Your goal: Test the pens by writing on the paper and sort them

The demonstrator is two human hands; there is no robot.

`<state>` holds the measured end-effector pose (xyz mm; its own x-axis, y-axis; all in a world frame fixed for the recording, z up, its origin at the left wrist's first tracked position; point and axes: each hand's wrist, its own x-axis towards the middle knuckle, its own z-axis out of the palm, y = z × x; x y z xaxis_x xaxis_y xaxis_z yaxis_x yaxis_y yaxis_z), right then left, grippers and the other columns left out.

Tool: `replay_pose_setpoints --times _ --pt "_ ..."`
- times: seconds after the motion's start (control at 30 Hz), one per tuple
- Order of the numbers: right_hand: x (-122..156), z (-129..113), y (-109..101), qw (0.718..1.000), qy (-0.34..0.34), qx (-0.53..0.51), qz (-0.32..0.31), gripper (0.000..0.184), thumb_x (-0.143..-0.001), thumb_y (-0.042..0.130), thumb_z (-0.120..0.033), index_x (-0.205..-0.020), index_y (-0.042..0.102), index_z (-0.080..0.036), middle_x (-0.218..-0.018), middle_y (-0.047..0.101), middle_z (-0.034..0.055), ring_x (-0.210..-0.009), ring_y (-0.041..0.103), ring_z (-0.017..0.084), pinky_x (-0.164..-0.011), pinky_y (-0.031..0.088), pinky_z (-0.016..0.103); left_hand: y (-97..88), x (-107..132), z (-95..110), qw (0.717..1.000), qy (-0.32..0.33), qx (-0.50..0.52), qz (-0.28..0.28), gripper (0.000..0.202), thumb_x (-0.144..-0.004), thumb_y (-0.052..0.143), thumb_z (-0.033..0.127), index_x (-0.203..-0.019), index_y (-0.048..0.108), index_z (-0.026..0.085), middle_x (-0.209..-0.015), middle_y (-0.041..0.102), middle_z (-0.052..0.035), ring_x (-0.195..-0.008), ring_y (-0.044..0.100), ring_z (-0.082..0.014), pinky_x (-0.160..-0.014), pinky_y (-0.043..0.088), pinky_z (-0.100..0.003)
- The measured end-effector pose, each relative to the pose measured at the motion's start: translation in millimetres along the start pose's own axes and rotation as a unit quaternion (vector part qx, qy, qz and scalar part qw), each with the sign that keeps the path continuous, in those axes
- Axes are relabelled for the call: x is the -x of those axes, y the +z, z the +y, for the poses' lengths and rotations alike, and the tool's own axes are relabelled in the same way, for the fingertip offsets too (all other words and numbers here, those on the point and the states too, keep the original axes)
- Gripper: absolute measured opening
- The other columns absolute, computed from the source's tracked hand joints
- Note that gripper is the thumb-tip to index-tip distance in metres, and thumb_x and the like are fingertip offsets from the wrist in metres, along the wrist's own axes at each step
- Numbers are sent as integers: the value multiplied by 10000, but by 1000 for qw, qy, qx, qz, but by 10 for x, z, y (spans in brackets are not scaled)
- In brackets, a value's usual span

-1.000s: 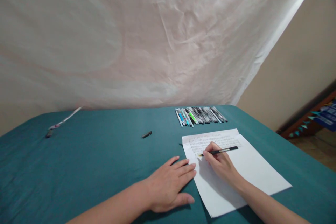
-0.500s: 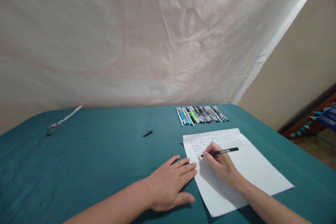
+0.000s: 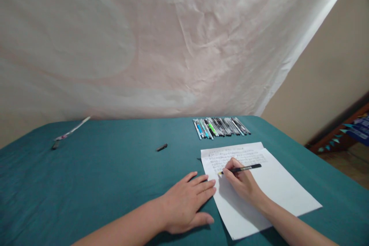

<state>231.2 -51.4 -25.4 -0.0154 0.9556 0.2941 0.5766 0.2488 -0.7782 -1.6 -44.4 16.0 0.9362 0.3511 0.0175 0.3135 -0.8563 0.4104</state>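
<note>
One slim black pen with a pale label band is pinched narrowly between the fingers of the bare right hand. Its yellowish tip, left of those fingers, meets the white rectangular paper under them. The bare left hand lies palm down, fingers spread and holding nothing, fingertips at the paper's left edge. Compared with a second ago, the right hand and pen sit very slightly lower on the page; the left hand is in the same place. Whether any marks were added is too fine to tell. Small grey handwriting fills the page above the right fingers, unreadable and partly covered by them. Both forearms are cut off at the bottom. On the teal cloth-covered desk, beyond the left fingers, rests a small black piece shaped like a pen cap. Beyond the right fingers lies a row of clear, black, blue and green pens, too blurred to count.
</note>
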Motion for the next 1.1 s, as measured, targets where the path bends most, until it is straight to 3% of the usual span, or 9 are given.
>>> replay_pose_setpoints --times 1.1 --pt "-3 -23 -10 1000 6 -6 -2 158 -794 474 -249 -648 468 -188 -596 447 -20 -565 417 125 -525 321 256 -2 -4 -1 1000 2 -2 1 602 -865 277 539 -1362 252 200 -1424 268 -82 -1307 209 -260 -1062 131 -461"
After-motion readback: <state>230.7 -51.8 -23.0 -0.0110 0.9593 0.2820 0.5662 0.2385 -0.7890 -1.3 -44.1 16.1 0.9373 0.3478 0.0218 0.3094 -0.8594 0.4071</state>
